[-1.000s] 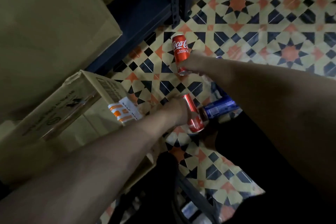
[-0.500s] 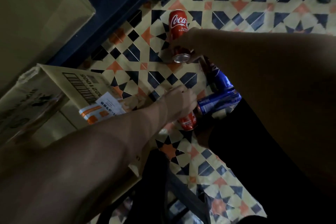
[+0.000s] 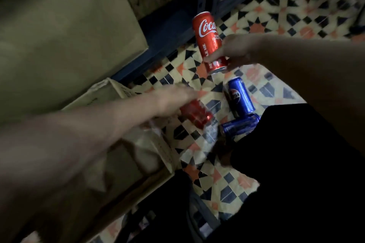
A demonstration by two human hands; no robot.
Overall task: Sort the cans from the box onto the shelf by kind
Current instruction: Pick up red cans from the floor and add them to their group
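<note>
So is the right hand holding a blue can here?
No. The right hand grips the lower end of a red Coca-Cola can; both blue Pepsi cans lie on the tiled floor.

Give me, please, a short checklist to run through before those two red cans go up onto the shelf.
1. Right hand grips the Coca-Cola can firmly: ok, fingers wrap its lower end.
2. Left hand has the second red can secured: cannot tell, motion blur.
3. Both held cans are one kind: cannot tell, the second one's label is blurred.
4. Blue Pepsi cans kept apart on the tiled floor: ok, two lie beside the knee.
5. Free spot on the shelf: cannot tell, too dark.
</note>
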